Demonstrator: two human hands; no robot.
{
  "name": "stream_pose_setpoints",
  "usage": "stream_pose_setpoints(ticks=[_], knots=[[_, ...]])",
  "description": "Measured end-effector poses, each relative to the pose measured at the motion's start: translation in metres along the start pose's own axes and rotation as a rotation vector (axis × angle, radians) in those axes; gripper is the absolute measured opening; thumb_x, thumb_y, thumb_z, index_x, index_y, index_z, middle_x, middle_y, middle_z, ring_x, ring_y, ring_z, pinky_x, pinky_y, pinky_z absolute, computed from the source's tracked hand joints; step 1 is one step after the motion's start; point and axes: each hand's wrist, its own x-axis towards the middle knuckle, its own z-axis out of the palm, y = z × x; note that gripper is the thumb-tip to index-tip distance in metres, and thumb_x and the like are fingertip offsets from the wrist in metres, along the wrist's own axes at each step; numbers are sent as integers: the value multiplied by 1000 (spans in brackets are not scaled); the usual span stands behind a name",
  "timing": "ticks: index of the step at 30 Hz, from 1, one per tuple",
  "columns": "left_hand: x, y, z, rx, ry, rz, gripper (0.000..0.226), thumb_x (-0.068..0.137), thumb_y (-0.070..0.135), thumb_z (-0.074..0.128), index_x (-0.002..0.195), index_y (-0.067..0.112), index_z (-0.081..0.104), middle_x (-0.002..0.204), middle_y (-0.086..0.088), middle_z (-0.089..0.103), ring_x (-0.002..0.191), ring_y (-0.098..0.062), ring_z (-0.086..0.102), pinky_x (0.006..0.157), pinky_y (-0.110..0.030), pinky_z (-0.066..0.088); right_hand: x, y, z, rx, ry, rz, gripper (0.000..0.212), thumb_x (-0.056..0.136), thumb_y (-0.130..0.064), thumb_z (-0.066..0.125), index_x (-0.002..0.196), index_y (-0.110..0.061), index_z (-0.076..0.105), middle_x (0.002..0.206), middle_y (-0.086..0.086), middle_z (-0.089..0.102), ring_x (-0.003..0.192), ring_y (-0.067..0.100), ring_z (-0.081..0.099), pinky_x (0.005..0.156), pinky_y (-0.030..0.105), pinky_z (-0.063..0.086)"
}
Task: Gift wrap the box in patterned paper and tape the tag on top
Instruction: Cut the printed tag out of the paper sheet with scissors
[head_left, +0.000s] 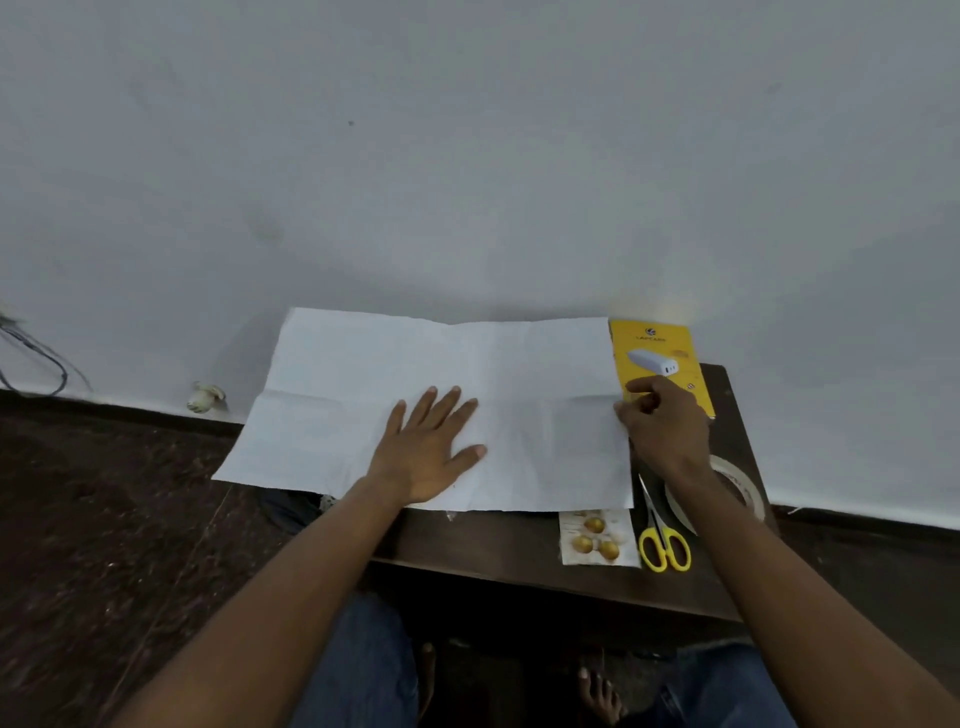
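A large sheet of paper (363, 374) lies white side up across the small dark table (509, 551), creased and hanging over the left edge. My left hand (431, 447) presses flat on its middle with fingers spread. My right hand (662, 421) has its fingers curled at the sheet's right edge and against the yellow box (654, 343), which lies at the table's back right; whether it pinches the paper or the box I cannot tell. A small tag (597, 535) printed with gold ornaments lies near the front edge.
Yellow-handled scissors (662, 540) lie right of the tag. A roll of clear tape (737, 488) sits partly under my right forearm. The white wall stands right behind the table. My knees and bare feet are below, on a dark floor. Cables hang at far left.
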Motion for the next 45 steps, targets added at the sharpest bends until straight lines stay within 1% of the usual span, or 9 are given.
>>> stream_pose_setpoints(ticks=[5,11,14,17,24,33,37,41,45], knots=[[-8,-20,-2,-18,20,-19,67,97,65,24,155,39,2,163,14,-10,149,-9,-15,122,-42,-8,-21,-4,2,-130,91,-175,12,93,-21,62,103,-19,69,98,-2,69,87,21,64,72,34,49],[-1,-7,-12,-81,77,-76,68,94,53,47,154,31,22,164,6,12,151,-17,2,122,-47,1,-47,21,-6,-549,-253,-502,11,84,-20,64,89,-15,72,94,-2,67,92,22,59,72,31,44],[1,12,-15,-54,138,-73,72,93,42,51,155,26,18,163,2,13,151,-19,0,122,-46,0,-58,40,-14,-583,-255,-580,22,80,-33,63,90,-17,74,93,-2,69,91,23,63,76,31,44],[0,36,-12,-38,179,75,69,96,27,46,156,27,12,165,5,5,151,-15,-8,121,-41,-5,-74,50,-17,-667,-251,-644,41,85,-52,52,96,-20,75,103,-1,70,98,21,66,84,36,53],[3,58,17,58,31,119,67,95,62,4,156,35,-1,164,9,-12,150,-15,-17,121,-45,-10,-82,69,-23,-693,-286,-562,47,89,-50,45,110,-19,72,120,-1,67,125,25,57,101,48,46],[-5,42,11,40,24,101,59,102,55,18,156,37,2,163,12,-11,149,-11,-17,122,-42,-10,-79,80,-29,-599,-256,-498,40,86,-44,57,112,-17,73,123,2,66,130,29,53,102,50,45],[-14,37,10,59,18,89,73,87,65,-1,156,38,1,164,9,-10,150,-15,-16,121,-45,-8,-77,83,-28,-523,-221,-450,36,85,-34,71,115,-13,72,126,7,65,130,32,51,105,50,42],[-16,51,8,101,4,118,54,104,40,19,154,43,0,165,2,-12,151,-26,-14,117,-59,-1,-80,80,-37,-432,-108,-443,26,89,-27,67,110,-13,73,113,7,67,110,30,60,89,48,52],[-19,71,15,137,26,207,58,104,22,31,156,35,10,165,7,-7,151,-17,-11,119,-55,-3,-86,72,-58,-548,-54,-347,11,88,-24,68,91,-15,74,95,3,66,95,27,60,71,38,50]])
